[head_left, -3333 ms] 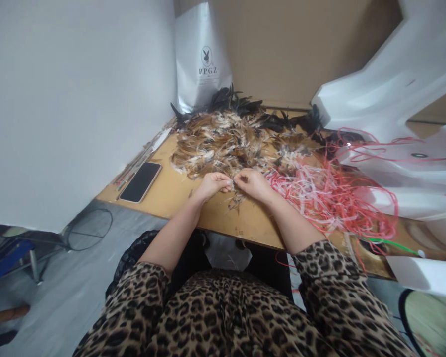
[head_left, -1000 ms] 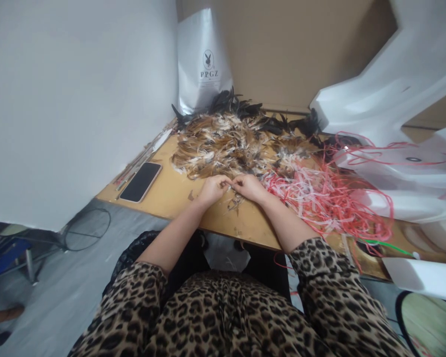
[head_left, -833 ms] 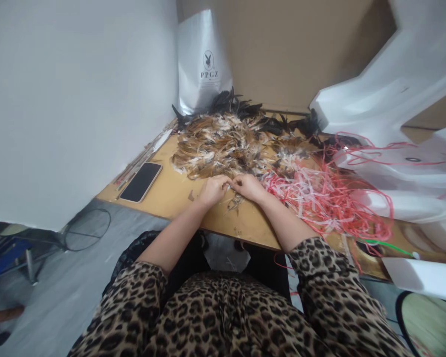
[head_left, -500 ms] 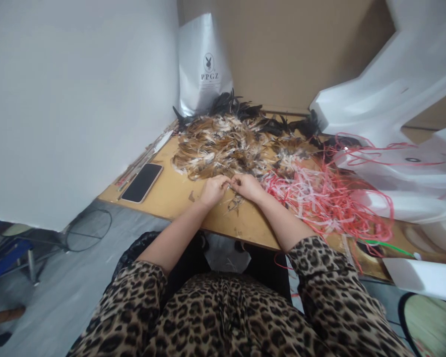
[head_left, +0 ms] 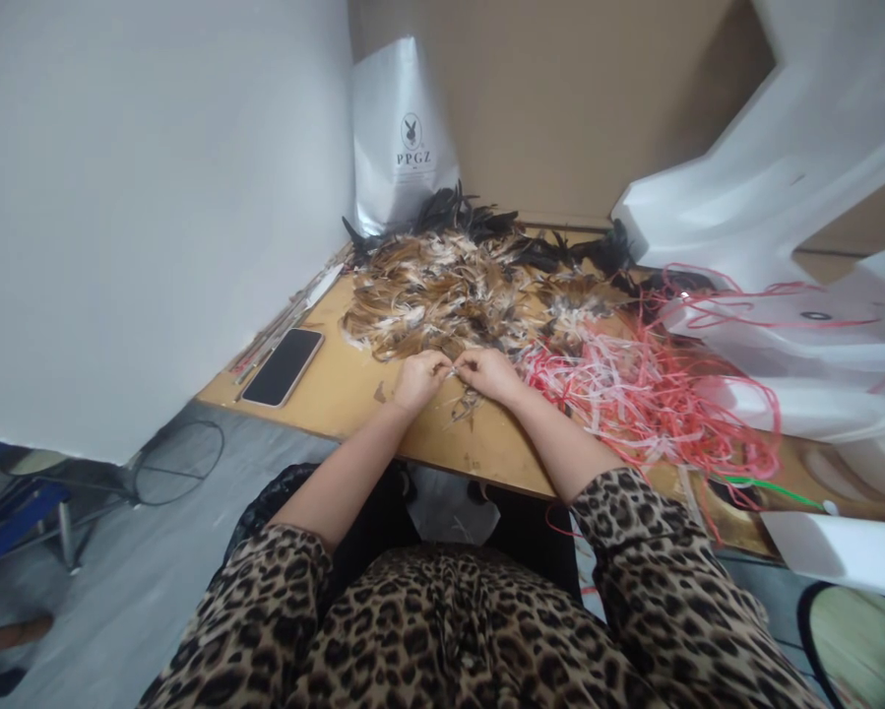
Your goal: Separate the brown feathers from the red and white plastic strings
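Observation:
My left hand (head_left: 417, 379) and my right hand (head_left: 490, 373) rest side by side on the wooden table (head_left: 353, 389), fingertips meeting and pinched on a small bundle of feathers (head_left: 466, 398) that trails toward me beneath them. Just beyond my hands lies a large heap of brown and white feathers (head_left: 446, 290), with black feathers (head_left: 472, 212) at its far edge. A tangle of red and pink plastic strips (head_left: 649, 384) spreads to the right of my right hand.
A black phone (head_left: 283, 366) lies face up at the table's left edge beside thin sticks (head_left: 294, 307). A white PPGZ bag (head_left: 405, 138) stands at the back. White foam pieces (head_left: 774, 217) crowd the right side. A wire fan guard (head_left: 180, 463) sits on the floor.
My hands stay together at the same spot, fingers working the small feather bundle; only the camera has shifted slightly.

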Demonstrator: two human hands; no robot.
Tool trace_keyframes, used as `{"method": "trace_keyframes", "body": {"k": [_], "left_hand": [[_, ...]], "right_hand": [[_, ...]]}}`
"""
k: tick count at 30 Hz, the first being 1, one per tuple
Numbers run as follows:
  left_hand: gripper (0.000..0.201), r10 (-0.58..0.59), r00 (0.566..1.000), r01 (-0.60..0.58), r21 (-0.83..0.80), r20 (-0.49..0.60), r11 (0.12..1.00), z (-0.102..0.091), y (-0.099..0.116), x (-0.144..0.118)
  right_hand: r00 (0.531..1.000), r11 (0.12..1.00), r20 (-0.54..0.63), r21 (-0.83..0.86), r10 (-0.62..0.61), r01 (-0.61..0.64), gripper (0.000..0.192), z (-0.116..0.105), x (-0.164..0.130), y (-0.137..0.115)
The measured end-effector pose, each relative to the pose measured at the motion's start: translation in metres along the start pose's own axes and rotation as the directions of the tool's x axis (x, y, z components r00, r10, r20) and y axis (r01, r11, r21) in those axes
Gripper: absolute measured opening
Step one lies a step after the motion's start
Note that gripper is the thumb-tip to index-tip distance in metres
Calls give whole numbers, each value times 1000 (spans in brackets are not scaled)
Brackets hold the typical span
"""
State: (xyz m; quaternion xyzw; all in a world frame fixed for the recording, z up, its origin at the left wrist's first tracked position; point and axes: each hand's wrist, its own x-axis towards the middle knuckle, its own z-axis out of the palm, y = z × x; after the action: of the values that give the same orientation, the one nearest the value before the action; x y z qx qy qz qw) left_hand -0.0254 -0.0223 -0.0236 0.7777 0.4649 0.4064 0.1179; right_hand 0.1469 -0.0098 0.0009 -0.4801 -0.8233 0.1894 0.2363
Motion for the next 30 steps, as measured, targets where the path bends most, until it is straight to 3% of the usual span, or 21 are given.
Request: {"method": "trace_keyframes", "body": {"k": [9, 22, 30], "left_hand": [[9, 25, 1000, -25, -85, -6, 996, -3, -4, -2], [3, -126, 992, 122, -144, -17, 982, -5, -8, -4], [4, -123, 992, 122, -138, 3, 983, -9, -6, -4]], "right_hand": [[999, 999, -9, 7, -36, 36, 16, -4, -3, -4], [996, 985, -85, 167, -33, 47, 18, -2, -4, 5], [993, 995, -106, 81, -56, 64, 20, -3, -7, 2]]}}
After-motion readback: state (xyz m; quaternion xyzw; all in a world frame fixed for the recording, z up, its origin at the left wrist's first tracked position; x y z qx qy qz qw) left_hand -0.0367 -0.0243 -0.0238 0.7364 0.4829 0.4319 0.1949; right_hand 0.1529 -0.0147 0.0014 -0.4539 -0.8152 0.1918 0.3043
